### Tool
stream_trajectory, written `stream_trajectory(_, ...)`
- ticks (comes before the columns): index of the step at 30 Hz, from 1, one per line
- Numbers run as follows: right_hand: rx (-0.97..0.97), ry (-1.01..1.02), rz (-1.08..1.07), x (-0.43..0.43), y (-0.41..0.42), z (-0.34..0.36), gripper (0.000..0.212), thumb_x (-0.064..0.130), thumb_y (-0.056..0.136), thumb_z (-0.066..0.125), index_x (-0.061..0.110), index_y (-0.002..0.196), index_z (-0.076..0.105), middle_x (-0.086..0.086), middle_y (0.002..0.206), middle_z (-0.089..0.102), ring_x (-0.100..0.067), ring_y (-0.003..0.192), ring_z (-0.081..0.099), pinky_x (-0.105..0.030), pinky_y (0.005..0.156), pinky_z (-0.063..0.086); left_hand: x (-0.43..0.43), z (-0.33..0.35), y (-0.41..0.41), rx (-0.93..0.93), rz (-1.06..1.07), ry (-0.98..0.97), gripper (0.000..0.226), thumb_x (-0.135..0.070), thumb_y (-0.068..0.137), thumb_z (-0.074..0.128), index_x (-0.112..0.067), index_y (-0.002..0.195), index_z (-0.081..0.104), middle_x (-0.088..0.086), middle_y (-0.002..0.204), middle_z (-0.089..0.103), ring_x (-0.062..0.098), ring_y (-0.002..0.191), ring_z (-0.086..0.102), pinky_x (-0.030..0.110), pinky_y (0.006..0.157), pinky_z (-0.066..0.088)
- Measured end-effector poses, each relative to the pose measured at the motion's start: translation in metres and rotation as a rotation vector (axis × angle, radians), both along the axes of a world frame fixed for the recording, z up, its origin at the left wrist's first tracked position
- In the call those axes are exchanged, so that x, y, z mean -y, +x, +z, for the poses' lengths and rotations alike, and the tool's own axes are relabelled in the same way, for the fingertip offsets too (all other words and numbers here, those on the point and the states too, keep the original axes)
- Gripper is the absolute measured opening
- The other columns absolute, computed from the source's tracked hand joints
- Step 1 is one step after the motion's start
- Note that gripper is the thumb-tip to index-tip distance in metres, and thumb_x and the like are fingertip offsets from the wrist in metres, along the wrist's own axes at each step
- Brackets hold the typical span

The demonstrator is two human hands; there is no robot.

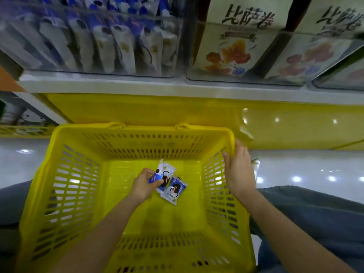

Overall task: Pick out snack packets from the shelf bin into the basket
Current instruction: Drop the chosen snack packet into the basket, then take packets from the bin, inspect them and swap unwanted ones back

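A yellow plastic basket [65,194] sits in front of me, below the shelf. Inside it, my left hand [142,186] pinches a blue-and-white snack packet [165,172] low over the basket floor. A second packet of the same kind [175,191] lies on the floor right beside it. My right hand [239,170] rests on the basket's right rim with its fingers straight, thumb inside the wall. The clear shelf bin [94,44] at top left holds several more blue-and-white packets standing in a row.
A white shelf edge [137,85] runs across above the basket, with a yellow base panel [137,109] under it. Clear bins with beige printed boxes [236,46] stand to the right of the snack bin. My knees in blue trousers flank the basket on a glossy white floor.
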State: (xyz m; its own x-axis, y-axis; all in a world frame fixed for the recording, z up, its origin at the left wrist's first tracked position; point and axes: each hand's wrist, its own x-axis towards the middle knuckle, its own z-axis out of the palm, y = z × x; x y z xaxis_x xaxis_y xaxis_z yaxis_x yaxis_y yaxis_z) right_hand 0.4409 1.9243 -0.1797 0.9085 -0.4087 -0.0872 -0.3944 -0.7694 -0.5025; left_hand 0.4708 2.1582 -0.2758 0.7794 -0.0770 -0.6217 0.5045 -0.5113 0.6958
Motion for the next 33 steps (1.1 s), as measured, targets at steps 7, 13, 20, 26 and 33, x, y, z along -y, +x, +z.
stream_trajectory(7, 0.104, 0.179, -0.064, 0.009, 0.002, -0.010, 0.033, 0.024, 0.100, 0.033, 0.010, 0.124, 0.049, -0.009, 0.109, 0.057, -0.024, 0.098, 0.053, -0.024, 0.073, 0.033, -0.013, -0.064, -0.017, -0.083, 0.001, 0.076, 0.022, -0.001, 0.081, 0.067, -0.005, 0.092, 0.048, 0.024, 0.102, 0.060, 0.027, 0.090, 0.054, 0.028, 0.069, 0.041)
stream_trajectory(13, 0.122, 0.131, -0.065, 0.007, 0.002, -0.011, 0.037, 0.025, 0.099, 0.036, 0.008, 0.131, 0.045, -0.012, 0.115, 0.054, -0.023, 0.099, 0.052, -0.016, 0.068, 0.028, -0.015, -0.076, -0.018, -0.038, -0.191, 0.284, 0.039, -0.013, 0.090, 0.058, 0.003, 0.124, 0.048, 0.023, 0.124, 0.049, 0.033, 0.112, 0.049, 0.033, 0.090, 0.038)
stream_trajectory(20, 0.097, -0.082, 0.081, -0.002, -0.002, -0.002, 0.051, 0.018, 0.096, 0.043, 0.000, 0.141, 0.028, -0.019, 0.137, 0.038, -0.026, 0.124, 0.038, -0.015, 0.095, 0.025, -0.012, -0.042, -0.007, 0.040, -0.342, 0.414, 0.033, -0.017, 0.096, 0.046, -0.001, 0.126, 0.048, 0.021, 0.128, 0.046, 0.033, 0.116, 0.046, 0.036, 0.094, 0.037)
stream_trajectory(26, -0.012, -0.282, 0.252, -0.014, -0.002, 0.025, 0.041, 0.011, 0.092, 0.051, -0.004, 0.130, 0.046, -0.023, 0.130, 0.047, -0.038, 0.117, 0.046, -0.042, 0.097, 0.038, -0.021, 0.050, 0.027, 0.548, -0.628, 0.519, 0.035, -0.026, 0.098, 0.037, -0.015, 0.130, 0.043, 0.006, 0.129, 0.045, 0.022, 0.122, 0.041, 0.032, 0.099, 0.029)
stream_trajectory(33, 0.292, -0.388, 0.573, -0.056, 0.033, 0.123, 0.022, 0.011, 0.086, 0.062, 0.006, 0.107, 0.062, -0.009, 0.105, 0.061, -0.027, 0.099, 0.058, -0.026, 0.088, 0.035, -0.057, 0.209, 0.062, 1.105, -0.580, 0.545, 0.031, -0.033, 0.097, 0.036, -0.020, 0.123, 0.047, -0.001, 0.116, 0.049, 0.019, 0.111, 0.044, 0.031, 0.093, 0.030)
